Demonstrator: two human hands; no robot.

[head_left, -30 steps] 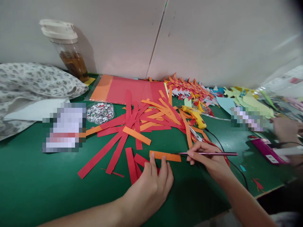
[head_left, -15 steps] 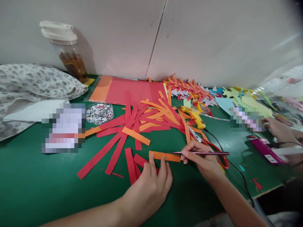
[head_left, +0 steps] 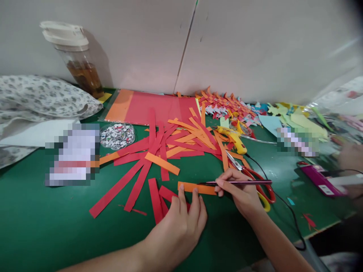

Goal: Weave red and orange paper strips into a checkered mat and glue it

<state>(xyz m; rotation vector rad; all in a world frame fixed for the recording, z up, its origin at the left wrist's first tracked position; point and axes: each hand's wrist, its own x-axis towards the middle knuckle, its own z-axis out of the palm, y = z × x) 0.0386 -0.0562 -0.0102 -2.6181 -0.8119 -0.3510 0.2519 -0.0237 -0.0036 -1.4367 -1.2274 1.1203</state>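
Note:
An orange paper strip [head_left: 204, 188] lies flat on the green tabletop in front of me. My left hand [head_left: 185, 217] rests over its left part, fingers apart, with fingertips pressing the strip down. In my right hand [head_left: 236, 190] a slim dark purple pencil [head_left: 252, 182] is pinched, nearly level, its tip over the strip's upper edge. Partly under my left hand lie short red paper strips [head_left: 155, 200]. Scissors with red handles [head_left: 266, 185] sit just behind my right hand, partly covered by it. Whether the pencil tip touches the paper I cannot tell.
A heap of red and orange strips [head_left: 184, 143] spreads behind my hands. Nearby are a yellow glue gun [head_left: 236, 139] with its cable, a dish of googly eyes [head_left: 117, 136] and a drink bottle [head_left: 82, 68]. At right, another person's blurred hand [head_left: 350, 158] is near a magenta device [head_left: 319, 179].
The pencil and my right hand have shifted slightly left along the strip's edge. My left hand stays on the strip. The other person's hand has moved right, away from the blurred-out item.

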